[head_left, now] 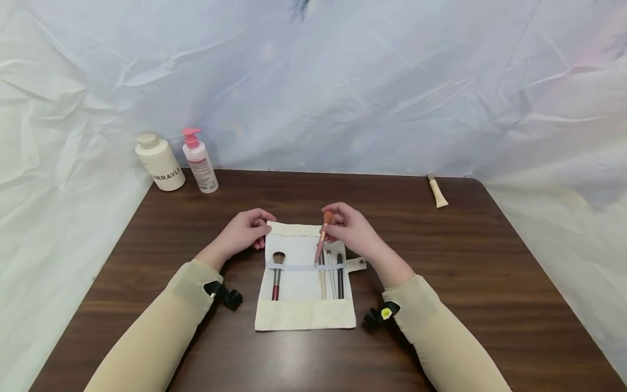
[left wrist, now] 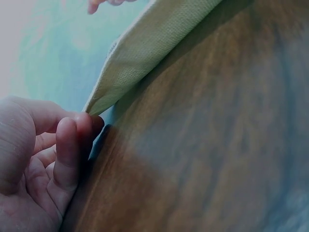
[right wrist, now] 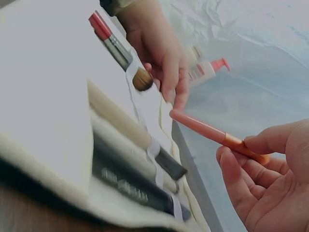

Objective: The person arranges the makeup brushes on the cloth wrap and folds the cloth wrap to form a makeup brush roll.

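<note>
Pink brush point(right wrist: 207, 130) is apparently being stowed, pinched by right hand point(head_left: 349, 226), fabric roll point(head_left: 303, 316) by left hand point(head_left: 240, 233), alignment with elastic band point(head_left: 297, 267) needed next.

The case point(head_left: 306, 316) is woven cloth, the table point(head_left: 470, 256) glossy wood.

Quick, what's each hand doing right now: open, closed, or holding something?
Left hand: closed, pinching the top corner of the cloth pouch.
Right hand: closed, holding a pink makeup brush near its bristle end.
</note>
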The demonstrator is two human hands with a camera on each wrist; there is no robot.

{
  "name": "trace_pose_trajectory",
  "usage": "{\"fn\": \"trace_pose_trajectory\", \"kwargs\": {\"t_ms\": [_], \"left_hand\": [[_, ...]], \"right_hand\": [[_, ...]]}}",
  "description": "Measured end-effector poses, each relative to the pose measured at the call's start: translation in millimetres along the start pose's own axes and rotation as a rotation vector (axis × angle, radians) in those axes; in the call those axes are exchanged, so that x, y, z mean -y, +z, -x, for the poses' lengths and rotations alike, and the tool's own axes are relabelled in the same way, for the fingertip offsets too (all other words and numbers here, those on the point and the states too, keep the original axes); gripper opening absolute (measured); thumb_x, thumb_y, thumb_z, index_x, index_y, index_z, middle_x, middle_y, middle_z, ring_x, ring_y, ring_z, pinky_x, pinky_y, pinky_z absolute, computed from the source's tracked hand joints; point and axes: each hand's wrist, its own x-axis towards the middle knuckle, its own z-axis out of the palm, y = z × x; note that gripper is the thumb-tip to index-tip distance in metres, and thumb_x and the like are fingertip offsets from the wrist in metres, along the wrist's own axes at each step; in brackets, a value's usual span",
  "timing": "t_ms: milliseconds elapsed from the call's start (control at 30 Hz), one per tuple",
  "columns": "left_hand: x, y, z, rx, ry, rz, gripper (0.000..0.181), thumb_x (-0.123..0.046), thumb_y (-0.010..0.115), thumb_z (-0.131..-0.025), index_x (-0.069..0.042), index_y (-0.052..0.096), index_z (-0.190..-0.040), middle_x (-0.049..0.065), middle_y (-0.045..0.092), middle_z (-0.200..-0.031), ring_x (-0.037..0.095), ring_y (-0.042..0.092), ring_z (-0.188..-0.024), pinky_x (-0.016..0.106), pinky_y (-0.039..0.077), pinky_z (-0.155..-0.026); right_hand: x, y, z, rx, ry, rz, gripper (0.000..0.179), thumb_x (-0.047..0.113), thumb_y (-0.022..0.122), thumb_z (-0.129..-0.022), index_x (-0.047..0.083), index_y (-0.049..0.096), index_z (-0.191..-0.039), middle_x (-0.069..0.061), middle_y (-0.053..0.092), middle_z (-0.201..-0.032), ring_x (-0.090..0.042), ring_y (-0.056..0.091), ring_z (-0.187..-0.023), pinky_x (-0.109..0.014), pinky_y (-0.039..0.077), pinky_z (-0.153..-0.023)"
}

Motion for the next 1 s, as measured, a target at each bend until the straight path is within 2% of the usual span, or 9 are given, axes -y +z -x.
{"fn": "trace_pose_trajectory", "kwargs": {"t_ms": [200, 400, 833, 1000], "left_hand": [[-4.0, 2.9, -2.6, 0.005, 0.001, 0.002, 0.025, -0.015, 0.064, -0.102, -0.010, 0.065, -0.126, 0.010, 0.067, -0.078, 0.025, 0.065, -0.063, 0.035, 0.059, -0.058], [-6.6, 4.4, -3.2, -0.003, 0.007, -0.008, 0.026, -0.015, 0.064, -0.101, -0.010, 0.065, -0.127, 0.010, 0.067, -0.079, 0.025, 0.065, -0.063, 0.034, 0.058, -0.058], [-3.7, 0.9, -2.7, 0.003, 0.006, -0.010, 0.026, -0.016, 0.064, -0.101, -0.010, 0.065, -0.126, 0.011, 0.068, -0.080, 0.026, 0.066, -0.064, 0.036, 0.059, -0.059], [-2.4, 1.5, -2.3, 0.003, -0.012, -0.006, 0.026, -0.014, 0.064, -0.101, -0.010, 0.065, -0.126, 0.011, 0.068, -0.080, 0.026, 0.066, -0.064, 0.036, 0.059, -0.058]], "right_hand": [[0.9, 7.5, -6.9, -0.010, 0.011, 0.028, 0.047, 0.009, 0.064, -0.101, 0.002, 0.048, -0.145, -0.014, 0.070, -0.092, -0.027, 0.071, -0.084, -0.038, 0.062, -0.080], [-2.7, 10.2, -9.8, -0.040, 0.011, 0.050, 0.046, 0.008, 0.063, -0.101, 0.002, 0.049, -0.145, -0.013, 0.070, -0.093, -0.026, 0.071, -0.084, -0.037, 0.062, -0.079], [-7.2, 18.7, -11.7, -0.044, 0.024, 0.073, 0.047, 0.010, 0.061, -0.103, 0.005, 0.046, -0.147, -0.012, 0.068, -0.095, -0.025, 0.068, -0.083, -0.037, 0.061, -0.079], [-9.6, 19.5, -11.6, -0.029, 0.023, 0.074, 0.047, 0.011, 0.060, -0.103, 0.006, 0.045, -0.147, -0.012, 0.068, -0.095, -0.025, 0.069, -0.084, -0.037, 0.061, -0.079]]}}
